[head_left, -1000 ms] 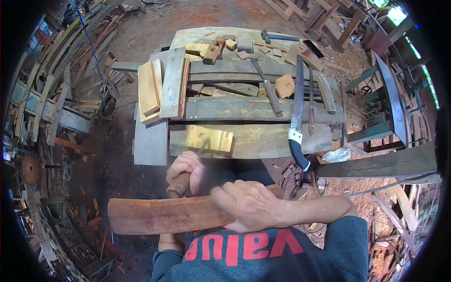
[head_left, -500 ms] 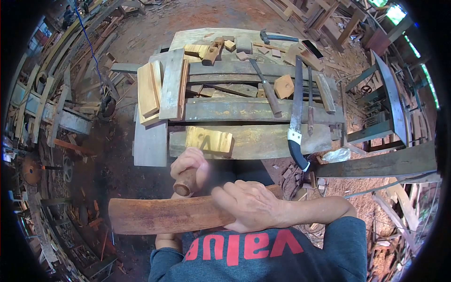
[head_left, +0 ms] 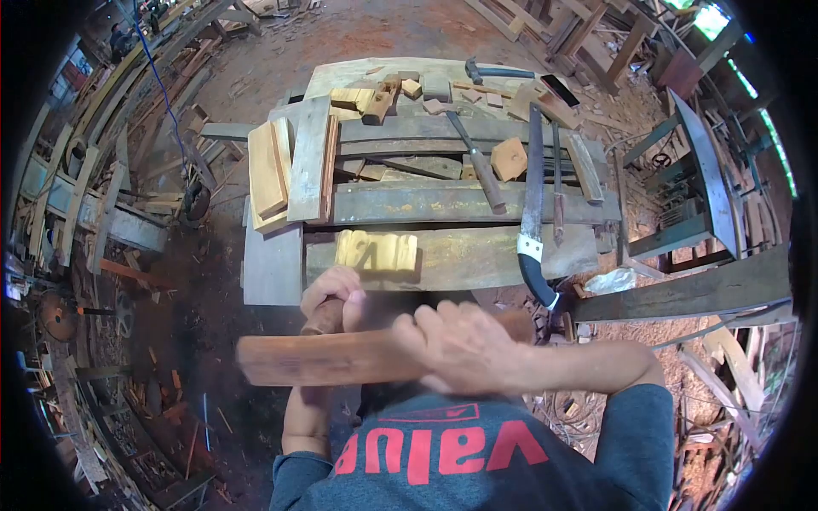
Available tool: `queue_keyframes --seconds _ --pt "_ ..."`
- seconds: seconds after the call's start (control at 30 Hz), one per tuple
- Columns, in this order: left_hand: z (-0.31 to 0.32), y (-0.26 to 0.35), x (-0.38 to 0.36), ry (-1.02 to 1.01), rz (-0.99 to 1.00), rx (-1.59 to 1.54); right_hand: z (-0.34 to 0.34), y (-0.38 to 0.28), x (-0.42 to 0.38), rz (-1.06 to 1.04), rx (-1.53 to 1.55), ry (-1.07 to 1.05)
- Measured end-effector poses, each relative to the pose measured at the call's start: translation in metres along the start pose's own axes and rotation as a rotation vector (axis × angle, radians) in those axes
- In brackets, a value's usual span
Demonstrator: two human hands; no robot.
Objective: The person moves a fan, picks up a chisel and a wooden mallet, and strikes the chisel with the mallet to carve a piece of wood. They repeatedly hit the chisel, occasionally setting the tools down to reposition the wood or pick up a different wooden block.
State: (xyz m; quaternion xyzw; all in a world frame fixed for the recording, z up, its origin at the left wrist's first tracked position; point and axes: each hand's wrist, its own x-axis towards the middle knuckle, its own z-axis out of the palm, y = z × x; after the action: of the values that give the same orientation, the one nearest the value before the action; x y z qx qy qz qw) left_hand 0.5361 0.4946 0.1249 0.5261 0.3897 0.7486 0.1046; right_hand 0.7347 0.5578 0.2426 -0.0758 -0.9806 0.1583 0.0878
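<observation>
My left hand (head_left: 334, 291) is closed round a round wooden tool handle (head_left: 325, 318), held upright just off the bench's near edge. The rest of that tool is hidden behind the hand. In my right hand (head_left: 464, 345) is a thick reddish-brown wooden bar (head_left: 324, 359), gripped toward its right part and blurred by motion. The bar's upper edge overlaps the handle's end in this view. Just beyond my left hand, a pale yellow wooden block (head_left: 394, 252) with a grooved profile lies on the bench (head_left: 494, 255), dark shadow marks across it.
A handsaw (head_left: 533, 204) lies on the right, its black handle over the near edge. Beyond the block are a chisel (head_left: 482, 170), a hexagonal wooden piece (head_left: 509, 159), a hammer (head_left: 498, 71) and a phone (head_left: 560, 89). Boards (head_left: 308, 162) are stacked at left.
The wooden bar has swung up and to the right in view, toward the handle, with my right hand. My left hand has shifted slightly left, still gripping the handle.
</observation>
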Motion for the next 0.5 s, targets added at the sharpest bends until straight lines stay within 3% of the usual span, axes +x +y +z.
queue_keyframes --seconds 0.17,0.2,0.23,0.33,0.37,0.43,0.5 --pt "-0.003 -0.002 -0.009 -0.111 0.025 0.01 -0.017 -0.041 -0.012 -0.251 0.048 0.28" --pt "-0.001 -0.001 -0.011 -0.078 0.034 -0.004 -0.011 -0.028 -0.01 -0.24 0.034 0.161" --pt "0.0 0.0 -0.013 -0.039 0.045 -0.017 0.001 -0.014 -0.003 -0.052 -0.025 -0.033" --pt "0.0 -0.006 -0.015 0.006 0.054 0.021 0.003 -0.006 -0.001 0.018 0.013 -0.019" --pt "0.002 -0.004 -0.02 0.053 0.032 0.024 -0.006 -0.015 0.0 -0.069 -0.008 0.092" --pt "0.003 -0.001 -0.018 -0.036 0.048 0.055 -0.027 -0.035 -0.003 -0.245 -0.063 0.174" --pt "0.002 0.001 -0.02 -0.033 0.04 0.069 -0.019 -0.036 -0.005 -0.286 -0.016 0.261"
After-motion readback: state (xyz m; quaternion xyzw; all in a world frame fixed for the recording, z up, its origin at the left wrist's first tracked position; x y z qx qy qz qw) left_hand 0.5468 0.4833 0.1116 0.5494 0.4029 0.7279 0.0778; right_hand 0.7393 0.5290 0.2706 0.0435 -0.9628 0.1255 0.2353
